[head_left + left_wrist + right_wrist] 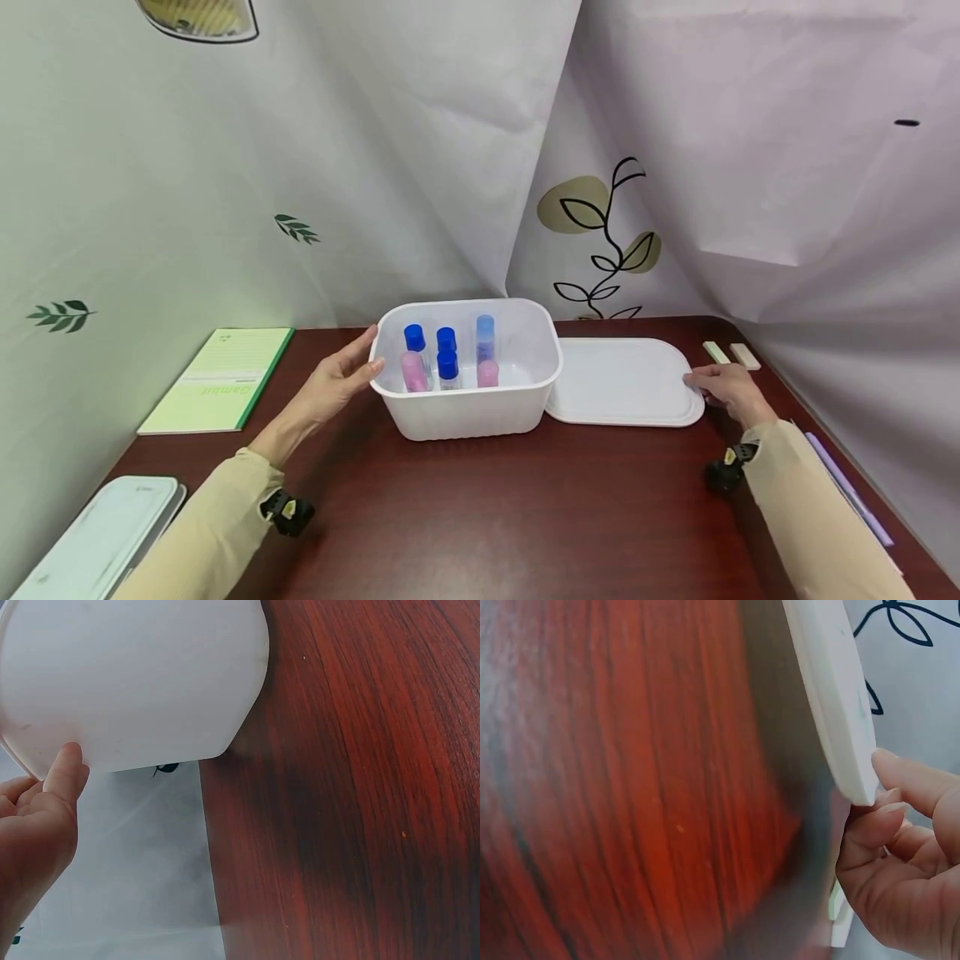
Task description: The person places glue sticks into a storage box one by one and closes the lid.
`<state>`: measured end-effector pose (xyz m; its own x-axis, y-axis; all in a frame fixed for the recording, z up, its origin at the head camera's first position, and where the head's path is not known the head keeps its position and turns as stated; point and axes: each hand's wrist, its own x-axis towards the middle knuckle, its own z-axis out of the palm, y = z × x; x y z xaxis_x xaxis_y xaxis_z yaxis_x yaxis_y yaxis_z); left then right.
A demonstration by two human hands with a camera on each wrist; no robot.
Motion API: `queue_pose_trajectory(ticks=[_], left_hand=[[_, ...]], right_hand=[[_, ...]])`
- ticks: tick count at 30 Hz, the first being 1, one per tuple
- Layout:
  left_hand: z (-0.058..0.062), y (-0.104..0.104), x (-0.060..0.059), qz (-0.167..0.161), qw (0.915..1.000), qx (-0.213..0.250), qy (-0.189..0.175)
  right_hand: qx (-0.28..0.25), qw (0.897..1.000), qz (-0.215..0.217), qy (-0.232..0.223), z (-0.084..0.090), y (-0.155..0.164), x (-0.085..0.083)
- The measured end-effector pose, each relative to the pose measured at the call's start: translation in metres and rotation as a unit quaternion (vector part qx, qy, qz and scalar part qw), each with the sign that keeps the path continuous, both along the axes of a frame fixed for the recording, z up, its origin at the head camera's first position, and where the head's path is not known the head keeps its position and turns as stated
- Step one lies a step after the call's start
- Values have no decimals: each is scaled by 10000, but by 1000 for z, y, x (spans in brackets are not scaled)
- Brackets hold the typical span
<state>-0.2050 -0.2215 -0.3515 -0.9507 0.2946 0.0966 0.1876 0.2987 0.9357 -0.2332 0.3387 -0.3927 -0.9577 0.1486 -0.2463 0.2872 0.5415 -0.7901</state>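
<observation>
A white plastic bin (465,414) stands at the back middle of the table. Inside it are several small tube-like containers, some with blue caps (447,363), others pink (414,372). My left hand (339,377) holds the bin's left end, thumb at the rim and fingers along the outer wall (150,690). To the bin's right is a flat white lid (622,379), its left end close by or under the bin's side. My right hand (731,390) pinches the lid's right end; in the right wrist view the lid edge (847,727) sits between thumb and curled fingers, raised off the table.
Two small pale blocks (744,357) lie beyond the right hand. A green-edged notebook (217,379) is at the back left, with a white flat case (105,533) nearer. Purple stick-like items (851,492) lie along the right edge. A patterned cloth (420,167) hangs behind.
</observation>
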Motion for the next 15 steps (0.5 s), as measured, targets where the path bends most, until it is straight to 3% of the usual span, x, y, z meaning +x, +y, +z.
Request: queue_pose_trajectory(ticks=[8,15], left_hand=[[0,-2,1,51,10000,13,-4],[0,-1,-1,145,9998,166,4]], right_hand=[[-440,9989,165,-16,6,8,4],[-1115,9899,-33,875,25,14,14]])
